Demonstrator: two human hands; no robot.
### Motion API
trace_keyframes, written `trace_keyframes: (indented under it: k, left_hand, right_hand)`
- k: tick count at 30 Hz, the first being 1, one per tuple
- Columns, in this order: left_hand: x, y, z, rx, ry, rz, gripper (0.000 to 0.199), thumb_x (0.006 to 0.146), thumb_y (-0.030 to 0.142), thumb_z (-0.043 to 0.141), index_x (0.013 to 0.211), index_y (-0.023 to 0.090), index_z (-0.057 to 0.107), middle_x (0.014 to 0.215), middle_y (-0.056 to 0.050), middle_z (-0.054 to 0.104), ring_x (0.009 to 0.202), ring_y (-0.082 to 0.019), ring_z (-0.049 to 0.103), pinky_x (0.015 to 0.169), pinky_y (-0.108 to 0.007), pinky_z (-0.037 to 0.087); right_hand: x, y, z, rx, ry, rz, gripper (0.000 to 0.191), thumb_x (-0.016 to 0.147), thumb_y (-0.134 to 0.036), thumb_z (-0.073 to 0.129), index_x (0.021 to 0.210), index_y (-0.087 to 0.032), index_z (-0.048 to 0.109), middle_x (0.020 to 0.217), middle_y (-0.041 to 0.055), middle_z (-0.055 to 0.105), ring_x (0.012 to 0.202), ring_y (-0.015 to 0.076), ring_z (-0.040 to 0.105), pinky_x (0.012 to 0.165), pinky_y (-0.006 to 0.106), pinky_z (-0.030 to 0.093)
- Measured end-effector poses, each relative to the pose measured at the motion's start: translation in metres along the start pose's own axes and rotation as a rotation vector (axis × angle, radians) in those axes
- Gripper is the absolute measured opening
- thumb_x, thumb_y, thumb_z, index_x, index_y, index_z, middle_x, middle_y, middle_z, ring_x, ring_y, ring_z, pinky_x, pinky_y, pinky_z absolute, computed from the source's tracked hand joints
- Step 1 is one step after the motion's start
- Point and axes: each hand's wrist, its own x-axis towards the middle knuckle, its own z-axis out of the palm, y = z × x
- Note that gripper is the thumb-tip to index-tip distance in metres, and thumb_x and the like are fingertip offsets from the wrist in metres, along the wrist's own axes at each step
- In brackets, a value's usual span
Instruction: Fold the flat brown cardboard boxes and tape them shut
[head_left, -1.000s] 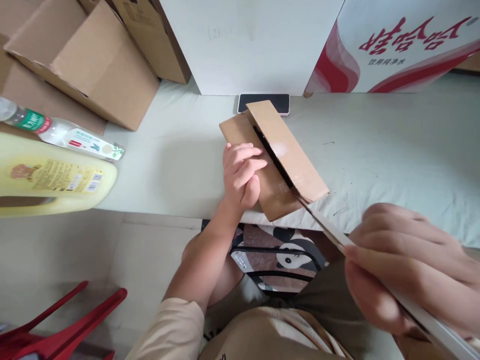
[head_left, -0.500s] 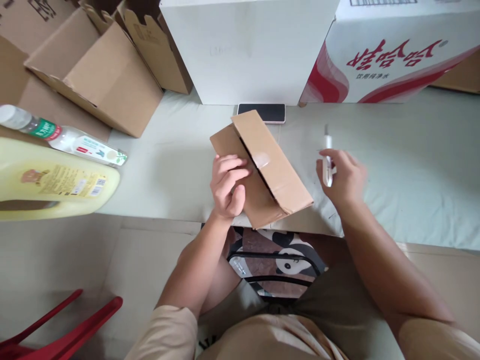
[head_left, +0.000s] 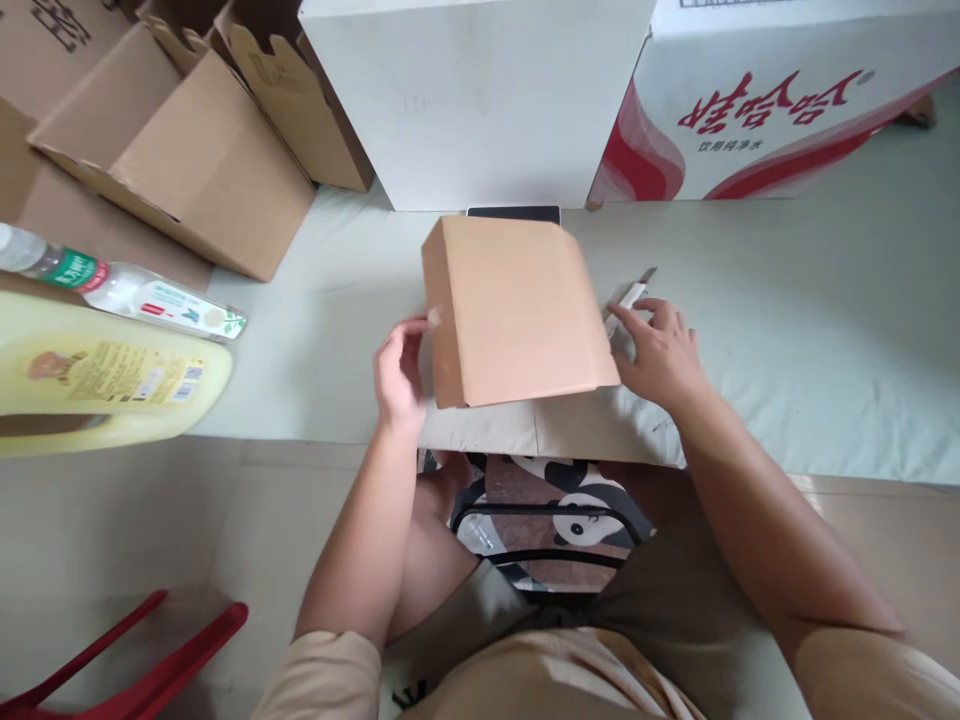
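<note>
A small closed cardboard box (head_left: pixel 525 310) sits in front of me, its broad plain face upward and a bit of tape on its left side. My left hand (head_left: pixel 400 370) is at that side, fingers bent with the fingertips against it; part of the grip is hidden. Close to the box's right edge is my right hand (head_left: pixel 660 350), thumb and index finger apart. A white-handled utility knife (head_left: pixel 630 297) with its blade out lies slanted under the index finger, and the fingers do not close round it. The box covers part of a phone (head_left: pixel 514 213) behind it.
A large white carton (head_left: pixel 480 110) and a red-and-white water carton (head_left: pixel 697 150) stand at the back of the cloth-covered table (head_left: pixel 787 380). Open cardboard boxes (head_left: pixel 217 170), a plastic bottle (head_left: pixel 172 305) and a yellow jug (head_left: pixel 150 370) are at the left. Below is a red chair (head_left: pixel 187 650).
The box has turned, its broad face now upward and its taped side to the left. My left hand has moved left. The knife has swung to a slant as my right fingers opened from it.
</note>
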Motion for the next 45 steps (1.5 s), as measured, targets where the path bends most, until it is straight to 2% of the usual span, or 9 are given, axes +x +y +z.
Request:
trace_keyframes:
  k: [2, 9, 13, 17, 25, 30, 33, 39, 45]
  left_hand:
    - [0.003, -0.001, 0.001, -0.037, -0.017, -0.159, 0.052, 0.08, 0.075, 0.069, 0.092, 0.025, 0.077, 0.105, -0.009, 0.078, 0.111, -0.029, 0.072, 0.095, -0.043, 0.058]
    - [0.002, 0.006, 0.006, -0.024, -0.105, -0.205, 0.06, 0.056, 0.047, 0.1, 0.105, 0.025, 0.075, 0.102, -0.003, 0.078, 0.092, -0.019, 0.074, 0.08, -0.03, 0.06]
    - [0.006, 0.006, 0.004, -0.068, -0.119, -0.252, 0.055, 0.059, 0.037, 0.099, 0.107, 0.024, 0.076, 0.11, -0.006, 0.081, 0.096, -0.022, 0.077, 0.083, -0.033, 0.064]
    - [0.011, 0.005, 0.002, -0.076, -0.075, -0.21, 0.056, 0.064, 0.038, 0.095, 0.116, 0.024, 0.076, 0.13, -0.009, 0.078, 0.113, -0.026, 0.076, 0.091, -0.036, 0.063]
    - [0.012, 0.008, 0.013, -0.111, -0.003, -0.268, 0.042, 0.069, 0.041, 0.082, 0.106, 0.023, 0.075, 0.115, -0.007, 0.081, 0.111, -0.03, 0.076, 0.084, -0.038, 0.062]
    - [0.008, 0.012, 0.017, -0.112, -0.086, -0.277, 0.041, 0.069, 0.047, 0.081, 0.104, 0.026, 0.073, 0.113, -0.008, 0.08, 0.114, -0.032, 0.075, 0.087, -0.04, 0.061]
    - [0.005, 0.012, 0.021, -0.05, -0.117, -0.199, 0.049, 0.068, 0.052, 0.084, 0.107, 0.026, 0.072, 0.111, -0.009, 0.08, 0.117, -0.033, 0.074, 0.089, -0.041, 0.061]
    - [0.004, 0.008, 0.027, 0.089, -0.002, -0.077, 0.048, 0.071, 0.062, 0.085, 0.092, 0.023, 0.067, 0.086, -0.004, 0.073, 0.086, -0.023, 0.072, 0.078, -0.036, 0.058]
    - [0.007, 0.011, 0.027, 0.187, 0.118, -0.016, 0.053, 0.07, 0.049, 0.085, 0.061, 0.022, 0.041, 0.058, 0.007, 0.034, 0.053, -0.007, 0.033, 0.053, -0.023, 0.027]
  right_hand:
    - [-0.002, 0.001, 0.001, 0.044, -0.018, -0.088, 0.053, 0.081, -0.033, 0.061, 0.132, -0.024, 0.072, 0.145, 0.0221, 0.057, 0.128, 0.0489, 0.054, 0.093, 0.066, 0.051]
    - [0.008, 0.006, 0.0, 0.551, 0.043, -0.408, 0.037, 0.087, -0.053, 0.06, 0.107, -0.023, 0.067, 0.119, 0.0165, 0.068, 0.116, 0.0381, 0.066, 0.097, 0.054, 0.054]
    - [0.009, 0.001, -0.012, 0.705, -0.05, -0.356, 0.044, 0.085, -0.066, 0.066, 0.1, -0.025, 0.065, 0.109, 0.0125, 0.073, 0.102, 0.033, 0.069, 0.091, 0.05, 0.058]
    - [0.002, -0.006, -0.012, 0.792, -0.118, -0.295, 0.058, 0.08, -0.072, 0.074, 0.111, -0.024, 0.068, 0.108, 0.0113, 0.075, 0.102, 0.0316, 0.071, 0.089, 0.048, 0.06]
    - [-0.004, -0.027, 0.0, 0.94, 0.093, -0.161, 0.06, 0.077, -0.075, 0.081, 0.106, -0.023, 0.07, 0.089, 0.0057, 0.072, 0.079, 0.0244, 0.068, 0.067, 0.037, 0.057]
    - [-0.003, -0.029, 0.003, 0.972, 0.181, -0.07, 0.058, 0.076, -0.079, 0.078, 0.086, -0.024, 0.062, 0.071, 0.0, 0.06, 0.064, 0.018, 0.055, 0.057, 0.033, 0.05]
    - [-0.002, -0.026, 0.006, 0.971, 0.215, -0.007, 0.058, 0.077, -0.08, 0.076, 0.09, -0.025, 0.063, 0.07, -0.001, 0.057, 0.063, 0.0177, 0.054, 0.056, 0.032, 0.048]
    - [-0.003, -0.026, 0.007, 0.963, 0.203, -0.008, 0.056, 0.08, -0.075, 0.075, 0.103, -0.024, 0.067, 0.076, 0.0009, 0.062, 0.071, 0.0201, 0.06, 0.062, 0.033, 0.052]
    - [-0.004, -0.03, 0.004, 0.936, 0.209, -0.001, 0.057, 0.079, -0.077, 0.074, 0.1, -0.024, 0.067, 0.083, 0.0038, 0.068, 0.077, 0.0232, 0.065, 0.068, 0.037, 0.056]
